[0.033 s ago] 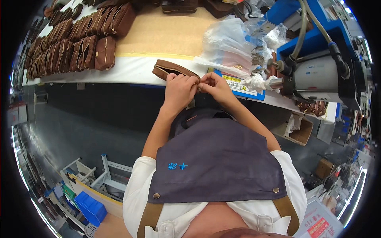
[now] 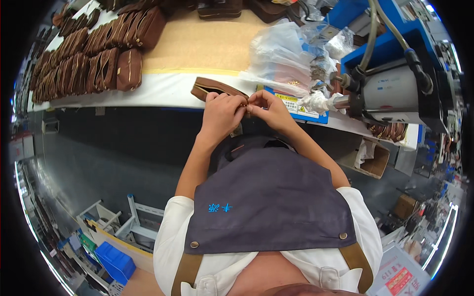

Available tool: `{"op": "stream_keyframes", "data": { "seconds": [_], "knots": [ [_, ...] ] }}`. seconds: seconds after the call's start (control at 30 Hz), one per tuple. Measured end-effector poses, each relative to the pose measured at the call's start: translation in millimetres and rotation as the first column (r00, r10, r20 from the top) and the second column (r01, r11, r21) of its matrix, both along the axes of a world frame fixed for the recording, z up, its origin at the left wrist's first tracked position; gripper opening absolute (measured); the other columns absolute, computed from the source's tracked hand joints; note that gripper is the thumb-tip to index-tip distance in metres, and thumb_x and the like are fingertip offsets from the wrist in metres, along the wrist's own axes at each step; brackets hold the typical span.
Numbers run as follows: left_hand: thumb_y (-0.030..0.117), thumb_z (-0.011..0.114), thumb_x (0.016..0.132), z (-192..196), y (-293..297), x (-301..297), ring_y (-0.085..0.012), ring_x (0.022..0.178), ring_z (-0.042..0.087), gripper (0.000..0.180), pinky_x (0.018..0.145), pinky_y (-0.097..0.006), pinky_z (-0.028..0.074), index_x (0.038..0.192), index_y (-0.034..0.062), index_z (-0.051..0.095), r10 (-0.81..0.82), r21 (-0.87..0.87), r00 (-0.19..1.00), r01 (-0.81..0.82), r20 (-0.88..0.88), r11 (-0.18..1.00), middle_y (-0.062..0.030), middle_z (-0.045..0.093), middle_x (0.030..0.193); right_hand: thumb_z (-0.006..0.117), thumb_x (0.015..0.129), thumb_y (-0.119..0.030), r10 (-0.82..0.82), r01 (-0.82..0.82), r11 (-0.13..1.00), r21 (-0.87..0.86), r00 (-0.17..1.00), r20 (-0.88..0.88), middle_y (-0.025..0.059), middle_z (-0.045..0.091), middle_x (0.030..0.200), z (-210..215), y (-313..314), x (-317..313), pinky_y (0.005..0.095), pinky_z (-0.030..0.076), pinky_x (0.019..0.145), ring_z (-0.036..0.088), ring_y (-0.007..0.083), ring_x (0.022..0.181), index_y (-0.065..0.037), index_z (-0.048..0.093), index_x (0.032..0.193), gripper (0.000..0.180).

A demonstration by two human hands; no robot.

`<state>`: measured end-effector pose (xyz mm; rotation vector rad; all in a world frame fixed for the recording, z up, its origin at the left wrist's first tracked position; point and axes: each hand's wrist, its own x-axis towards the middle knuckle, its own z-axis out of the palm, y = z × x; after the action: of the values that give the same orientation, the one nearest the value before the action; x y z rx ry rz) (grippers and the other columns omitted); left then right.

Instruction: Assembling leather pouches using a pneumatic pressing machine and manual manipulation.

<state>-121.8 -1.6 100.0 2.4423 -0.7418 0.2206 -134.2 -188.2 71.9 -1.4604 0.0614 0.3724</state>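
A brown zippered pouch [image 2: 199, 89] is held at the table's front edge, its long top opening unzipped and dark inside. My left hand [image 2: 220, 114] is closed on the pouch's near side, with fingers curled over the opening's rim. At the pouch's right end, my right hand [image 2: 271, 111] is closed in a pinch, thumb and forefinger meeting the left fingertips. A small gold-coloured glint shows between the two hands. What exactly the right fingertips grip is too small and partly hidden.
Rows of similar brown pouches [image 2: 103, 69] stand at the table's left. Clear plastic bags [image 2: 276, 52] lie right of centre, beside a blue machine base [image 2: 316, 117]. A blue-framed press with a metal cylinder [image 2: 390, 96] stands at the right. Below the table is an open cardboard box [image 2: 377, 165].
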Motion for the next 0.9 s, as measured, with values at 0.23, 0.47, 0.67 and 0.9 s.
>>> {"op": "stream_keyframes", "data": {
  "seconds": [0.23,0.47,0.67,0.9],
  "knots": [
    [0.008,0.067,0.085,64,-39,7,-0.0198,0.077,0.067,0.012,0.069,-0.031,0.053,0.096,0.0024,0.067,-0.595,-0.539,0.682,0.338,-0.425,0.772,-0.0104,0.069,0.086,0.082,0.069,-0.022,0.333,-0.240,0.871,-0.430,0.930,0.155,0.0094,0.057,0.118,114,-70,-28,0.0286,0.048,0.078,0.058,0.0127,0.096,-0.007,0.059,0.119,0.057],
    [0.014,0.068,0.086,59,-99,28,-0.0214,0.080,0.066,0.013,0.069,-0.034,0.050,0.095,0.0047,0.067,-0.891,-0.592,0.363,0.667,-0.273,0.453,-0.0081,0.068,0.087,0.082,0.072,-0.032,0.464,-0.378,0.724,-0.577,0.886,0.002,0.0080,0.063,0.102,115,-119,-58,0.0319,0.047,0.084,0.059,0.0213,0.091,-0.004,0.062,0.106,0.048],
    [0.013,0.072,0.081,39,-121,46,-0.0209,0.077,0.061,0.013,0.069,-0.033,0.050,0.091,0.0046,0.069,-0.900,-0.633,0.414,0.662,-0.137,0.401,-0.0078,0.061,0.084,0.083,0.072,-0.024,0.198,-0.212,0.901,-0.378,0.977,-0.077,0.0023,0.060,0.087,109,-123,-79,0.0273,0.045,0.074,0.055,0.0118,0.084,-0.003,0.062,0.100,0.042],
    [0.011,0.071,0.085,34,-139,53,-0.0119,0.078,0.059,0.013,0.068,-0.027,0.049,0.085,0.0012,0.063,-0.809,-0.731,0.367,0.362,-0.459,0.579,-0.0034,0.057,0.087,0.081,0.071,-0.018,-0.239,0.239,0.861,-0.450,0.969,0.056,0.0046,0.059,0.097,107,-118,-86,0.0272,0.045,0.083,0.054,0.0129,0.091,0.001,0.056,0.111,0.051]
  ]
}}
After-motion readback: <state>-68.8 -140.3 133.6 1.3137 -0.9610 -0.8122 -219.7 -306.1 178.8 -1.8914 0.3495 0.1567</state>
